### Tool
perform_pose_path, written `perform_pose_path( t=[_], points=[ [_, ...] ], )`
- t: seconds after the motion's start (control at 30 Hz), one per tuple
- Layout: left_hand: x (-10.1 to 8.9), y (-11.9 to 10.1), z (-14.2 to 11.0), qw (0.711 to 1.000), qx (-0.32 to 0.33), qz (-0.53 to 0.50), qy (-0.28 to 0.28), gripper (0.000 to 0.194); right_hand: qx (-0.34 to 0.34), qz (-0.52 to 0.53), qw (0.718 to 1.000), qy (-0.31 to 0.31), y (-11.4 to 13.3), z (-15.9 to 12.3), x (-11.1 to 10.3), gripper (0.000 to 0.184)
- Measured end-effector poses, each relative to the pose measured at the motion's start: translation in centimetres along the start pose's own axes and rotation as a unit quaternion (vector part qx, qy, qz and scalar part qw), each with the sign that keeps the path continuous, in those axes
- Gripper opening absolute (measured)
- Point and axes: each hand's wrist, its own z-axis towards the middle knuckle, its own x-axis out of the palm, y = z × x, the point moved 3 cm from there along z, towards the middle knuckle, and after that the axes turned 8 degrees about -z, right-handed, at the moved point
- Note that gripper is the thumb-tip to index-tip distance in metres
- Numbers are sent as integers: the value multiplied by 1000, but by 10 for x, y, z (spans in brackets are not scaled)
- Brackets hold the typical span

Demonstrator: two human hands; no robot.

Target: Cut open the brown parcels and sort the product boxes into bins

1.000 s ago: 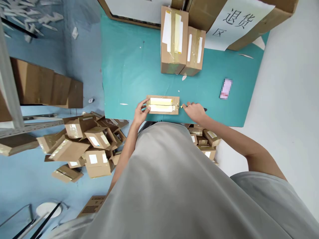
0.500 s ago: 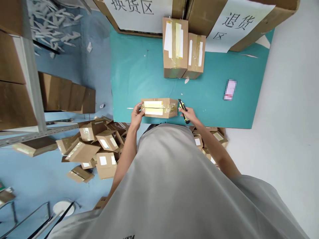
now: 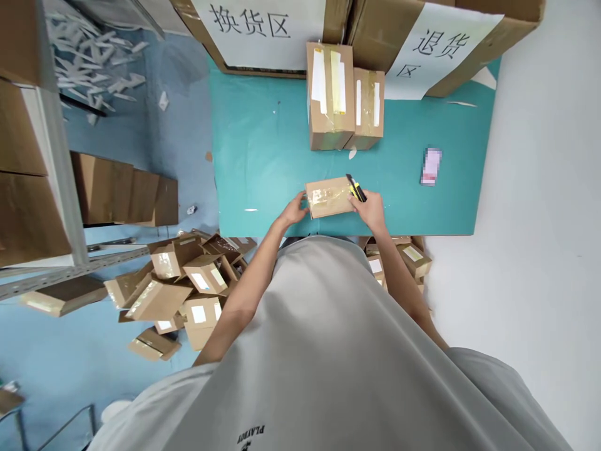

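A small cardboard box lies near the front edge of the green table, slightly tilted to the view. Clear tape runs over the face turned up, and no white label shows on it. My left hand grips the box's left end, with the fingers at its far corner. In my right hand is a yellow and black utility knife, its dark blade pointing away from me. That hand is also at the right end of the box; whether its fingers press on the cardboard is hard to tell.
Two taped boxes stand at the back, before big cartons with paper signs. To the right lies a blurred pinkish item. Opened cartons pile up on the floor at left, beside a shelf.
The box has shifted right and been turned over, so its labelled face no longer shows. My left hand followed it right. My right hand, with the knife, has come against the box's right end.
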Motion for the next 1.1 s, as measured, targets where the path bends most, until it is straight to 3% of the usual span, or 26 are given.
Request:
perform_pose_path(
  t=[0.2,0.37,0.47,0.6,0.77,1.1],
  points=[
    [-24,-64,-5,999,49,-1,1,53,13,-116,992,-54,7,-15,-1,33],
    [-24,-102,11,998,49,21,15,40,5,-74,996,-49,33,-55,-2,55],
    [-21,-105,23,999,38,33,10,32,-3,-71,997,17,58,-79,5,60],
    [-26,-103,30,998,37,54,14,29,-15,-170,983,73,89,-98,25,59],
    [-32,-104,30,996,38,80,26,26,-4,-244,965,91,109,-98,47,58],
    [-30,-103,26,996,29,88,13,22,40,-306,944,118,143,-92,55,57]
  ],
)
